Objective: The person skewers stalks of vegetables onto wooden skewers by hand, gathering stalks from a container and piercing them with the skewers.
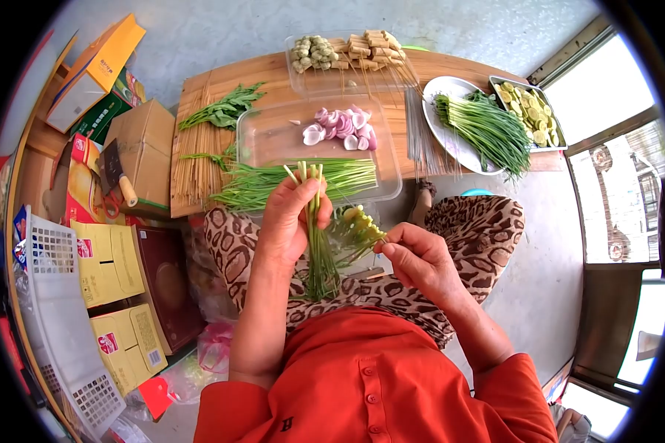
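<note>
A bunch of green stalks (318, 255) is gripped in my left hand (288, 215), pale cut ends up and leafy ends hanging over my lap. My right hand (419, 255) pinches the end of a thin skewer (379, 241), which carries short green pieces (357, 225) pushed together in a row. Just beyond my hands, more long green stalks (258, 184) lie across the near part of a clear plastic tray (391, 166). Sliced purple onion (340, 125) sits farther back in that tray.
The wooden table (199, 85) holds bare skewers (199, 173), leafy greens (225, 109), a white plate (434, 133) of chives (488, 125), a metal tray (558, 145) of sliced rounds and a box of skewered rolls (373, 50). A cleaver (114, 164) and cartons (142, 144) stand left.
</note>
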`<move>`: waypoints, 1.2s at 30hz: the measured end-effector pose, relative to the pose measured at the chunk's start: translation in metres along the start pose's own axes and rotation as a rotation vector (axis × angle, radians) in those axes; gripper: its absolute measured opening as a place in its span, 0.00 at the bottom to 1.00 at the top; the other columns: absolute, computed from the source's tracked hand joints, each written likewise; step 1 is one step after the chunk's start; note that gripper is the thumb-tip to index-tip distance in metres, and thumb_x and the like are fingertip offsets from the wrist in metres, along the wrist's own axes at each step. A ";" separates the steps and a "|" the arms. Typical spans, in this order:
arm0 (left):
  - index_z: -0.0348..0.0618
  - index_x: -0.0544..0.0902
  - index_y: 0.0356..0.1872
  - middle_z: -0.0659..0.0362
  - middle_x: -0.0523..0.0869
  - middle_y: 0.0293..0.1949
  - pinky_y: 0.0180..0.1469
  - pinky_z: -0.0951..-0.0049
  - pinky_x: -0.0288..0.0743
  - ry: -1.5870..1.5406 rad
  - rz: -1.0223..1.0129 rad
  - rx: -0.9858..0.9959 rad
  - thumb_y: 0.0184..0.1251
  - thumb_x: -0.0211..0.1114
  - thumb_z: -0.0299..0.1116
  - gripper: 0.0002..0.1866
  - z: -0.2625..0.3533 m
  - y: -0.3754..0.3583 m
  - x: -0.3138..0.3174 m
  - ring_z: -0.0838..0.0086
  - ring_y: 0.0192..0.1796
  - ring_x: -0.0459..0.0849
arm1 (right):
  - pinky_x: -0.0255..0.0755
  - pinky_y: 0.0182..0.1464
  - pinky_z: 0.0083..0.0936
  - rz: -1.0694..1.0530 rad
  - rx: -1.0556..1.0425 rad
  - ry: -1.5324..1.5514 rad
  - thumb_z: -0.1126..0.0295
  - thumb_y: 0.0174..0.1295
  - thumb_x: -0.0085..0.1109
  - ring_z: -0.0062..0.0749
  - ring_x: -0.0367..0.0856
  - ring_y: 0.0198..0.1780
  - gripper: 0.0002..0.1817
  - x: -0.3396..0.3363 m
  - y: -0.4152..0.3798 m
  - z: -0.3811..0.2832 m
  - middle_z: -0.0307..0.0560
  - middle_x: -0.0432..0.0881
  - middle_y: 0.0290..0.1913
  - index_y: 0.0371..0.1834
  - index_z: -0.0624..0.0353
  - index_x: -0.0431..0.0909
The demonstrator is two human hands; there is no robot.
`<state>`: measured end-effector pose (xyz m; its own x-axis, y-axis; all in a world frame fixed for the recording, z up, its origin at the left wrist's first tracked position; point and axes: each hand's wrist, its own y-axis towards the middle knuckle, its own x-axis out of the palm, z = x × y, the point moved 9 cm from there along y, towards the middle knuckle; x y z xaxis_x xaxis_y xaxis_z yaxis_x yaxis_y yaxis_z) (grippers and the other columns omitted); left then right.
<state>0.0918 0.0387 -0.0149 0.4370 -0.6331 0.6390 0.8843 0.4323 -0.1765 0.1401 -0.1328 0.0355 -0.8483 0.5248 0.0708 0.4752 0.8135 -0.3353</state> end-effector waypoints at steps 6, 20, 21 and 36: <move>0.42 0.78 0.34 0.64 0.76 0.30 0.23 0.79 0.63 0.000 -0.009 0.025 0.65 0.64 0.40 0.11 0.002 -0.001 0.002 0.80 0.22 0.72 | 0.57 0.21 0.12 0.008 -0.021 -0.041 0.68 0.69 0.53 0.10 0.62 0.20 0.09 0.002 0.002 -0.003 0.29 0.67 0.21 0.41 0.63 0.78; 0.40 0.78 0.36 0.64 0.75 0.24 0.23 0.79 0.62 -0.021 -0.012 0.021 0.65 0.64 0.39 0.12 0.000 -0.002 0.003 0.81 0.21 0.70 | 0.58 0.21 0.13 -0.006 -0.040 -0.071 0.68 0.69 0.52 0.10 0.63 0.20 0.08 0.002 0.002 -0.002 0.29 0.67 0.21 0.39 0.62 0.78; 0.40 0.78 0.36 0.64 0.75 0.23 0.23 0.79 0.62 -0.024 -0.008 0.018 0.65 0.64 0.39 0.12 0.001 -0.002 0.003 0.81 0.21 0.70 | 0.58 0.21 0.13 -0.006 -0.040 -0.071 0.68 0.69 0.52 0.10 0.63 0.20 0.08 0.002 0.002 -0.002 0.29 0.67 0.21 0.39 0.62 0.78; 0.41 0.80 0.36 0.65 0.74 0.19 0.20 0.83 0.61 0.096 -0.096 -0.001 0.62 0.66 0.36 0.09 0.011 -0.002 0.008 0.83 0.18 0.69 | 0.57 0.21 0.12 -0.002 0.006 -0.105 0.67 0.69 0.54 0.10 0.61 0.20 0.09 -0.007 -0.005 0.001 0.28 0.66 0.19 0.38 0.62 0.78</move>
<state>0.0919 0.0396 -0.0012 0.3638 -0.7302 0.5783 0.9231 0.3659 -0.1187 0.1433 -0.1410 0.0360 -0.8691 0.4939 -0.0274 0.4726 0.8128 -0.3407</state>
